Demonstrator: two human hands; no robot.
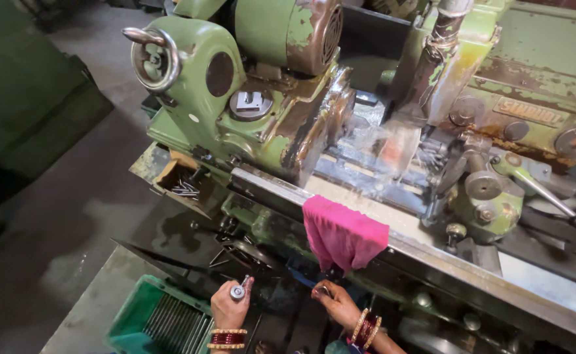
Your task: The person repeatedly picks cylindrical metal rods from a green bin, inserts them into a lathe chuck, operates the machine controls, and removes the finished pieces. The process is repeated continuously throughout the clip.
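Hands are working low at the front of the green machine (249, 85), both wearing red and gold bangles at the wrist. Your left hand (230, 307) is curling into a closed grip, pinching a short silvery metal piece (238, 292) between thumb and forefinger; the piece is sticking up just above your knuckles. Right below that hand, at the bottom edge of the view, a green crate (137, 314) is holding a row of thin metal rods (173, 324) lying side by side.

Your right hand (336, 303) is reaching up under the machine's front rail (432, 255), fingers bent around something small and dark; you are gripping it closed, though what it is cannot be told from here. Just above that hand a pink cloth (342, 234) is hanging over the edge of the rail, touching it along its top fold.

Farther left, a rusty open tray (170, 174) fixed to the machine's side is carrying a small heap of dark rods (186, 190). At the machine's upper left corner a round handwheel (153, 59) is facing you. On the right a lever with a dark knob (550, 196) is pointing toward the right edge.
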